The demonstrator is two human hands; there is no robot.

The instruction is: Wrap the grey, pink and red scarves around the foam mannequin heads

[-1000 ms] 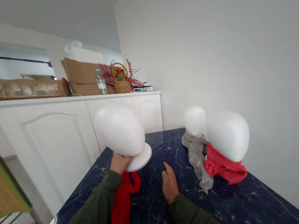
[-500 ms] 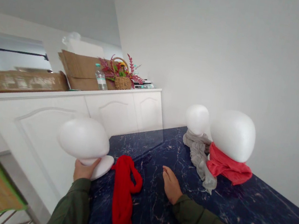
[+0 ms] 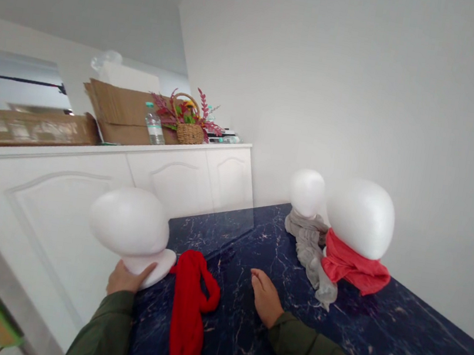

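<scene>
On the left, my left hand (image 3: 126, 279) grips a white foam mannequin head (image 3: 130, 222) low down, around its neck and by the flat round base (image 3: 161, 267). The head leans left over the table's edge. Just right of its base lies a red scarf (image 3: 187, 312), loosely bunched with a loop at the top. My right hand (image 3: 266, 299) rests on the dark blue marbled table (image 3: 234, 343), its fingers drawn together with nothing seen in them. It touches neither the scarf nor the other heads.
At the far right stand two more white heads, a smaller one (image 3: 307, 191) with a grey scarf (image 3: 310, 253) and a larger one (image 3: 362, 217) with a coral-red cloth (image 3: 352, 266). Behind the table, a white cabinet (image 3: 183, 178) carries a bottle (image 3: 154, 125), a flower basket (image 3: 190, 133) and cardboard (image 3: 117, 112).
The whole view has shifted slightly, so things appear a little further left. Both hands keep nearly the same places; the left still holds the mannequin head.
</scene>
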